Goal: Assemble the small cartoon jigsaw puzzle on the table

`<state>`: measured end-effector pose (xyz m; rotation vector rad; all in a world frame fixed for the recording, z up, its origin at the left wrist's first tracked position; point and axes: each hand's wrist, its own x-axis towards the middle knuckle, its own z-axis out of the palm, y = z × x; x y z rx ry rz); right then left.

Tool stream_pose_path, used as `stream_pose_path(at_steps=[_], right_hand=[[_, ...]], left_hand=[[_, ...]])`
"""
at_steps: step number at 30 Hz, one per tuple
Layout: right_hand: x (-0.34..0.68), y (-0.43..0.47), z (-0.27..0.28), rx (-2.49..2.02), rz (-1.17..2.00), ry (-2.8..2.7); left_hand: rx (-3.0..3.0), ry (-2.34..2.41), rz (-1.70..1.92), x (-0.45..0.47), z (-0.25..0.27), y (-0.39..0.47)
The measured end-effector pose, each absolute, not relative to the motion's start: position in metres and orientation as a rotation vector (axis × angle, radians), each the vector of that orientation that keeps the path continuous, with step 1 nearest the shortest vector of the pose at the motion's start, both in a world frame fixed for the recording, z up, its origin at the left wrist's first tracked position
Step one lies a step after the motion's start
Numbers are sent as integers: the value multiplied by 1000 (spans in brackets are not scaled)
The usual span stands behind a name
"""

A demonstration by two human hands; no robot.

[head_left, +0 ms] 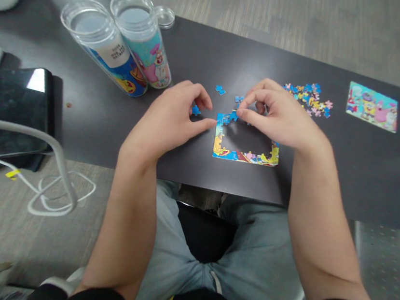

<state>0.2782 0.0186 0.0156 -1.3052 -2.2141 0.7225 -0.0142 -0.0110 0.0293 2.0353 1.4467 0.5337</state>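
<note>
A jigsaw puzzle border lies on the dark table, its bottom and sides joined around a bare middle. My right hand is over its top edge, thumb and forefinger pinched on a small blue puzzle piece. Part of the top edge is hidden beneath that hand. At the border's upper left corner my left hand hovers, thumb and fingers apart, holding nothing. A loose blue piece shows beside its fingers. Farther back lies another blue piece.
A pile of mixed puzzle pieces sits behind my right hand. The picture card lies at the right. Two clear-topped canisters and a clear lid stand back left. A black device and white cable are at left.
</note>
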Motion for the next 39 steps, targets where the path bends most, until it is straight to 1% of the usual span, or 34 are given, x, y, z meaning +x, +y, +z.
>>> stream_pose_path(at_steps=[4,12,22,29,39], right_hand=[[291,25,8,-1368,708,-2256],[280,22,4,-1403,701,-2275],[281,24,3,-1408,704,-2285],[283,24,0,-1326,731,-2257],[281,19,9,-1407,773,-2282]], left_hand=[[2074,1420,526,3,21,-8],[2106,1430,491,15,9,-4],[2108,1444,475,16,10,-4],[2106,1439,481,16,9,-5],[2126,1434,478,15,8,-4]])
